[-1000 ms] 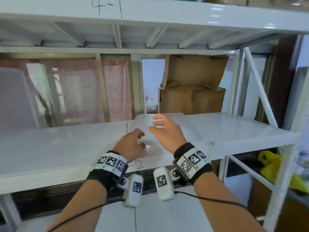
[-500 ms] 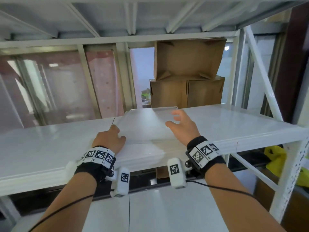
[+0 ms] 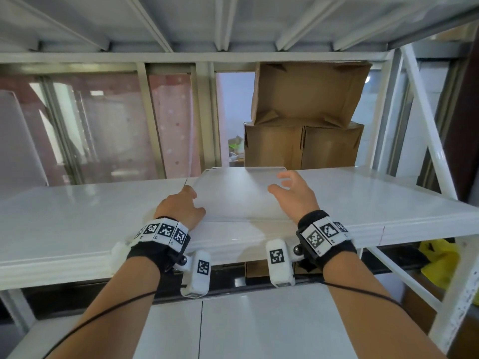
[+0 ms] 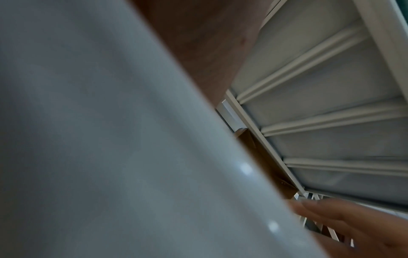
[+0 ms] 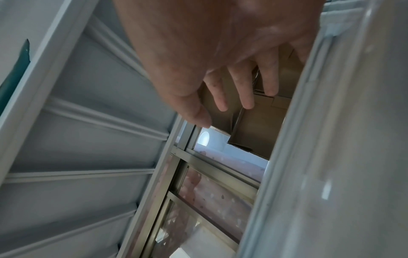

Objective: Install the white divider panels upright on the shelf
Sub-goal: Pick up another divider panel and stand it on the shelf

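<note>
A stack of translucent white divider panels (image 3: 238, 195) lies flat in the middle of the white shelf (image 3: 77, 216). My left hand (image 3: 181, 206) is at the stack's near-left corner, with the thumb on top and the fingers curled over the left edge. My right hand (image 3: 290, 195) hovers just above the right side of the stack with its fingers spread. The right wrist view shows the right hand (image 5: 220, 52) with straight fingers, holding nothing. A blurred white surface (image 4: 110, 139) fills most of the left wrist view.
Stacked cardboard boxes (image 3: 303, 143) stand behind the shelf. The ribbed underside of the upper shelf (image 3: 233, 22) is close overhead. A diagonal brace (image 3: 427, 120) closes the right end. A pale sheet (image 3: 15, 141) stands at the far left. A yellow bag (image 3: 438, 263) lies below right.
My hands have moved apart: the left to the stack's left edge, the right out over its right side. The view has tilted upward. Little differs from half a second ago.
</note>
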`<move>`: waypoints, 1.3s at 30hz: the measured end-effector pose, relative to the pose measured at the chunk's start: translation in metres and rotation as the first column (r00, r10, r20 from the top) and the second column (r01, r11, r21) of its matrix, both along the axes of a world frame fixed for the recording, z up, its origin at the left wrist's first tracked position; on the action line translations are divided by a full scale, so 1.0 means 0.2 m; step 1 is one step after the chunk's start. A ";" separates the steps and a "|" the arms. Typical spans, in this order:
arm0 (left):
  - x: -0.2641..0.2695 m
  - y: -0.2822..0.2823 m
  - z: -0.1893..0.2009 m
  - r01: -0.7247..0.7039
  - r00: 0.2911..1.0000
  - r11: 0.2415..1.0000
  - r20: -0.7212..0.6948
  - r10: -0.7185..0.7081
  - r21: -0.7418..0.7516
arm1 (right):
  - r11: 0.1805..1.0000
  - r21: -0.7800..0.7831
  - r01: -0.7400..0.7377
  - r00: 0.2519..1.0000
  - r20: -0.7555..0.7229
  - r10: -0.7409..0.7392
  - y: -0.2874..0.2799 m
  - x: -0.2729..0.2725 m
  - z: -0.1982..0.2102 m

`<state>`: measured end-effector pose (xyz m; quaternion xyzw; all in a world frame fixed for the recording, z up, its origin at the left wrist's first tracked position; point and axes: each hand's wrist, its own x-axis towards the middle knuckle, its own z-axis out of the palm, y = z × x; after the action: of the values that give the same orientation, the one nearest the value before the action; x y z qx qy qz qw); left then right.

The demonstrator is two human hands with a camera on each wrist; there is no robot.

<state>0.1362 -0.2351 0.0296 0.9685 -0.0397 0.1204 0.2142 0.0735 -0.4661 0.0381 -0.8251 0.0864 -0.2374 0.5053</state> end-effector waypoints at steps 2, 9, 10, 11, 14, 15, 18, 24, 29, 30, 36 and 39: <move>0.00 0.00 0.01 0.002 1.000 1.000 0.006 -0.002 -0.008 | 0.999 0.034 0.030 0.999 0.035 -0.031 -0.01 0.00 0.00; 0.00 0.01 0.01 0.010 1.000 0.999 0.017 -0.009 -0.030 | 0.982 0.136 0.134 0.980 0.131 -0.152 -0.07 0.00 0.01; 0.00 0.01 0.00 0.008 1.000 1.000 0.017 -0.007 -0.027 | 0.974 0.170 0.150 0.973 0.150 -0.176 -0.08 0.00 0.01; 0.00 0.01 0.00 0.010 1.000 1.000 0.017 -0.009 -0.022 | 0.964 0.215 0.159 0.967 0.165 -0.197 -0.09 0.00 0.01; 0.00 0.02 -0.01 0.038 0.999 0.999 -0.009 -0.038 0.023 | 0.880 0.450 0.150 0.955 0.166 -0.247 -0.11 0.01 0.03; 0.00 0.02 -0.02 0.057 0.998 0.998 -0.020 -0.056 0.026 | 0.820 0.563 0.103 0.962 0.152 -0.225 -0.12 0.01 0.04; -0.03 0.02 -0.01 0.181 0.980 0.979 -0.061 -0.187 -0.092 | 0.535 0.826 -0.176 0.972 0.231 -0.036 -0.07 0.01 0.06; -0.05 0.00 0.00 0.194 0.981 0.954 -0.022 -0.194 0.227 | 0.620 0.700 -0.355 0.932 0.316 0.177 0.19 0.01 0.15; -0.08 0.07 0.03 0.007 0.971 0.942 0.222 -0.086 0.336 | 0.764 0.530 -0.367 0.923 0.307 0.230 0.37 0.02 0.31; -0.10 0.09 0.05 -0.014 0.968 0.939 0.241 -0.074 0.342 | 0.787 0.501 -0.360 0.926 0.296 0.235 0.41 0.02 0.34; -0.15 0.28 0.09 -0.001 0.959 0.952 0.271 -0.086 0.307 | 0.880 0.287 -0.378 0.898 0.343 0.274 0.67 0.03 0.45; -0.16 0.36 0.11 0.051 0.943 0.963 0.306 -0.133 0.264 | 0.925 0.121 -0.360 0.869 0.405 0.286 0.82 0.02 0.50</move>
<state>0.1049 -0.1632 0.0518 0.9523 -0.1346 0.2602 0.0853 0.0782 -0.3028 0.1387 -0.7134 -0.1303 -0.2949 0.6222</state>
